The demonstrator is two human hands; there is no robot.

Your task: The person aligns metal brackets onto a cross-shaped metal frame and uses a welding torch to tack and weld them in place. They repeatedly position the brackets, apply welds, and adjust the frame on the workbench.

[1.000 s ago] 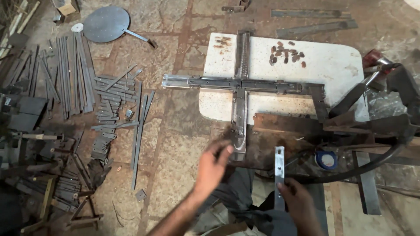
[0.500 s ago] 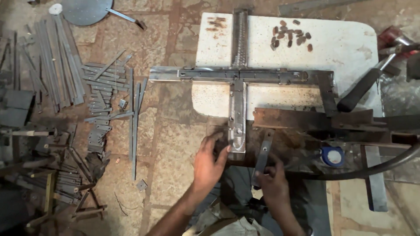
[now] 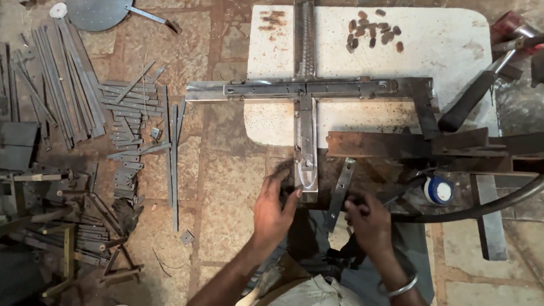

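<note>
A cross-shaped jig of steel bars [image 3: 306, 90] lies on a white slab [image 3: 453, 51]. My left hand [image 3: 274, 207] rests flat against the near end of the jig's upright bar [image 3: 306, 164], fingers spread on the metal. My right hand [image 3: 367, 218] grips the lower end of a flat perforated steel strip [image 3: 341, 184], which leans slanted just to the right of that bar. A rusty steel plate [image 3: 391, 144] lies across to the right.
Piles of cut steel strips [image 3: 127, 122] and long bars [image 3: 56, 79] cover the stone floor at left. A round disc [image 3: 96, 11] lies at top left. A hammer [image 3: 473, 96], a black hose [image 3: 476, 209], a blue-white tape roll [image 3: 439, 190] and small oval pieces [image 3: 374, 31] are at right.
My right hand has carried the perforated strip from upright near my lap up to beside the jig's upright bar, tilting it. My left hand moved onto the bar's end.
</note>
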